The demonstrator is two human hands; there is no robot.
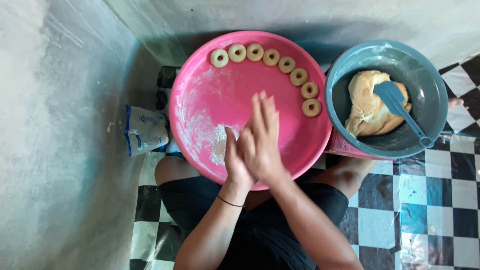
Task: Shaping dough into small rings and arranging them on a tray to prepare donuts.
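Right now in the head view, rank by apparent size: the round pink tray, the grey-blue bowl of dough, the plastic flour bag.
1. Round pink tray
2. Grey-blue bowl, somewhat smaller
3. Plastic flour bag, clearly smallest

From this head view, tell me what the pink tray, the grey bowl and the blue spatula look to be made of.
Pink tray: likely plastic, smooth and glossy, dusted with white flour. Grey bowl: probably plastic too, with a thick rolled rim and a soft sheen, smeared inside. Blue spatula: looks like moulded plastic or silicone, matte; the view cannot settle which.
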